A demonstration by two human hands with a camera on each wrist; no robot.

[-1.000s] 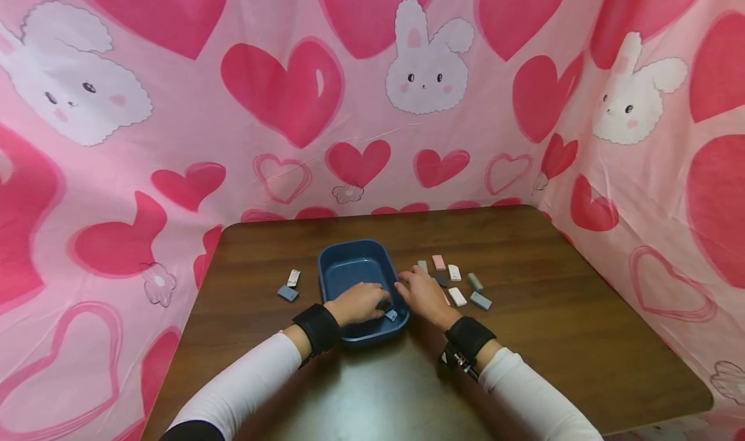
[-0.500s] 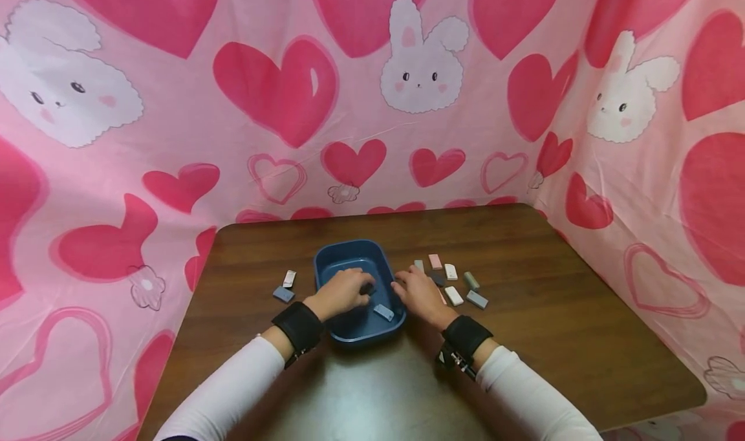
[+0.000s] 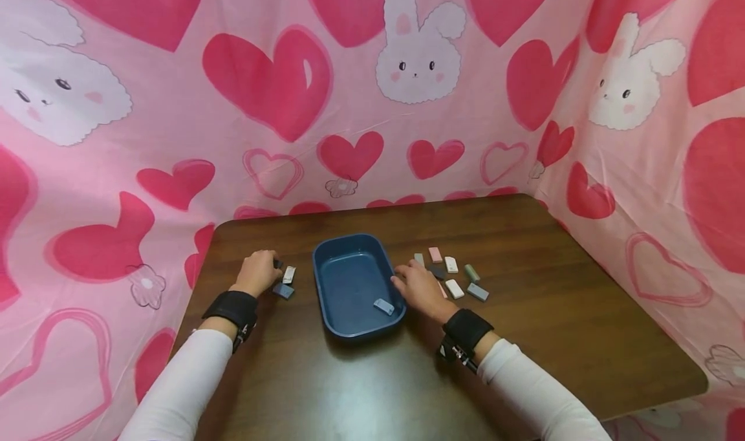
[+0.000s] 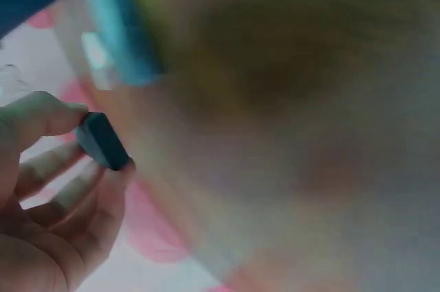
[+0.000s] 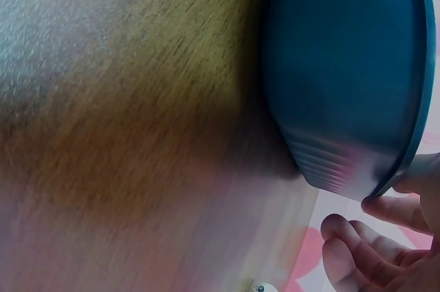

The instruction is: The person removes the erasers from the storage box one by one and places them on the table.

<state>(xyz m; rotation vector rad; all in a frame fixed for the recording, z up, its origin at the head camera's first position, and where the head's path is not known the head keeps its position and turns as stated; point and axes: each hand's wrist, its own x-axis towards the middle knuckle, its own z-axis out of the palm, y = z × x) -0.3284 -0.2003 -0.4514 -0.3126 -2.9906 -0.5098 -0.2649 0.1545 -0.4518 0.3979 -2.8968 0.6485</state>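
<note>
My left hand (image 3: pixel 259 274) is at the left of the table, pinching a small dark eraser-like block (image 4: pixel 104 141) between thumb and fingertips. Close by its fingers lie a white block (image 3: pixel 289 275) and a blue block (image 3: pixel 283 291). A blue plastic bin (image 3: pixel 326 299) stands right of that pair, with one light-blue block (image 3: pixel 383 306) inside near its front right corner. My right hand (image 3: pixel 421 289) is at the bin's right side; in the right wrist view its thumb and a finger pinch the rim, the other fingers loosely bent outside.
Right of my right hand lie several small blocks, among them a pink block (image 3: pixel 435 255), a white block (image 3: pixel 454 289), a green block (image 3: pixel 471 273) and a grey block (image 3: pixel 478 291). A patterned pink cloth (image 3: pixel 349 118) hangs behind the wooden table (image 3: pixel 553 337).
My left hand has come out of the bin and moved left with the dark block, to beside the white and blue blocks. The right hand has stayed at the bin's rim.
</note>
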